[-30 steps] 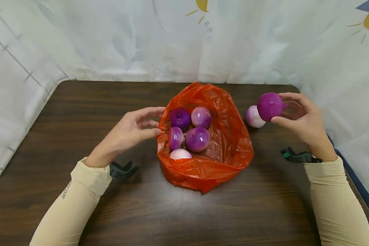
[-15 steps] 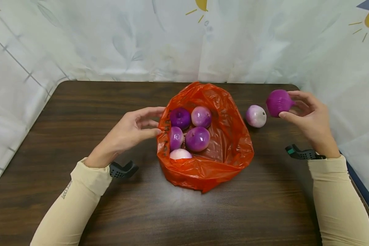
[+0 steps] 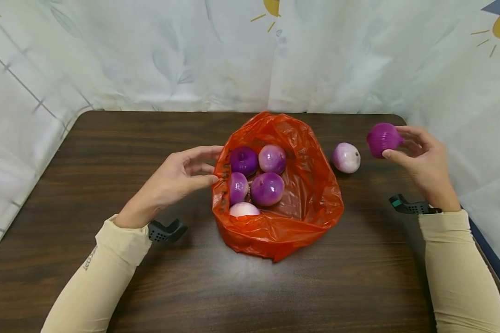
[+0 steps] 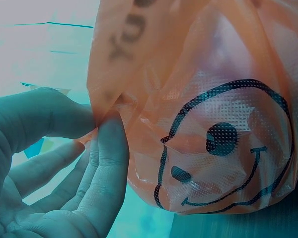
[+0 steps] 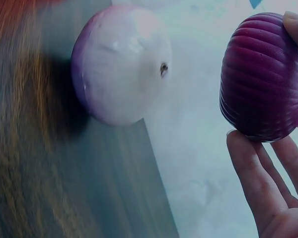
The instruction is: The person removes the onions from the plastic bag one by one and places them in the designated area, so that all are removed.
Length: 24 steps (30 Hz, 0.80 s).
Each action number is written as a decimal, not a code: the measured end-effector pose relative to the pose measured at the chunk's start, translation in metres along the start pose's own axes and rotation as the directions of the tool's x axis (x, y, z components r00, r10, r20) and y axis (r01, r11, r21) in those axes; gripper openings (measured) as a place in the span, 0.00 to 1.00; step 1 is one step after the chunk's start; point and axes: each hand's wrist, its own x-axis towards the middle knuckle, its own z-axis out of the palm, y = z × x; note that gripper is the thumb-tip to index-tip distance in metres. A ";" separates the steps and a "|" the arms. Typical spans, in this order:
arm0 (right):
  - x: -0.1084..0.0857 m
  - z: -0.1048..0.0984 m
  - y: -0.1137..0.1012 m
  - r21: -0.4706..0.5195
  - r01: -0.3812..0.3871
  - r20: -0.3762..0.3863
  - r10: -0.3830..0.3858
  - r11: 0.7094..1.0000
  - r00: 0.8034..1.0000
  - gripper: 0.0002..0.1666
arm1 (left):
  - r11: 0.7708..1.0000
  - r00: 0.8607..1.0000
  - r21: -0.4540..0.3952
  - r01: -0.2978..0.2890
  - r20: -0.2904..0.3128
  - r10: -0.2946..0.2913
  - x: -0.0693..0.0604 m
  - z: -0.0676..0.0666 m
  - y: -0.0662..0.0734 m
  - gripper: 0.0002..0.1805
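Observation:
My left hand (image 3: 172,180) pinches the left rim of an orange-red plastic bag (image 3: 275,238) between thumb and fingers. In the left wrist view, a black face drawing (image 4: 222,139) shows on the bag's side. The bag stands with its mouth wide, and several purple and whitish onions lie inside, among them a glossy purple onion (image 3: 267,188). My right hand (image 3: 429,166) grips a dark purple, ridged onion (image 3: 382,140) raised at the right side, its pointed end toward the palm. Just left of it, apart, a pale white-purple onion (image 3: 346,157) sits on the table.
The dark wood-grain table (image 3: 275,296) carries the bag near its middle. A pale patterned curtain (image 3: 183,60) hangs behind the table's back edge and along the right side. Dark bands (image 3: 166,230) are worn on both wrists.
My right hand has moved right with the ridged onion, which has turned a little and now stands apart from the pale onion in view. The left hand and bag stay put.

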 end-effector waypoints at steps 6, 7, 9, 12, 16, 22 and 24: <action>0.001 -0.006 0.005 -0.103 -0.048 -0.023 0.045 0.994 0.999 0.35 | 1.000 1.000 -0.001 -0.001 -0.002 0.001 0.000 0.000 0.000 0.32; 0.001 -0.008 0.006 -0.120 -0.056 -0.025 0.053 0.991 0.998 0.35 | 1.000 1.000 -0.003 -0.003 -0.002 0.003 0.000 0.000 0.000 0.32; 0.001 -0.010 0.009 -0.145 -0.067 -0.023 0.064 0.987 0.998 0.34 | 1.000 1.000 -0.005 -0.003 -0.003 0.003 0.000 0.000 -0.001 0.32; 0.001 -0.013 0.013 -0.248 -0.087 -0.029 0.082 0.965 0.996 0.34 | 1.000 1.000 -0.014 0.001 -0.002 -0.001 0.001 0.000 -0.001 0.32; 0.002 -0.017 0.020 -0.372 -0.114 -0.041 0.106 0.921 0.993 0.34 | 1.000 1.000 -0.021 -0.006 -0.001 0.006 0.001 0.001 -0.001 0.32; 0.002 -0.023 0.028 -0.446 -0.145 -0.045 0.139 0.883 0.989 0.33 | 1.000 1.000 -0.022 -0.015 0.001 0.015 0.002 0.001 -0.002 0.32; 0.002 -0.026 0.031 -0.468 -0.156 -0.048 0.151 0.870 0.987 0.33 | 1.000 1.000 -0.023 -0.012 0.002 0.012 0.002 0.001 -0.001 0.32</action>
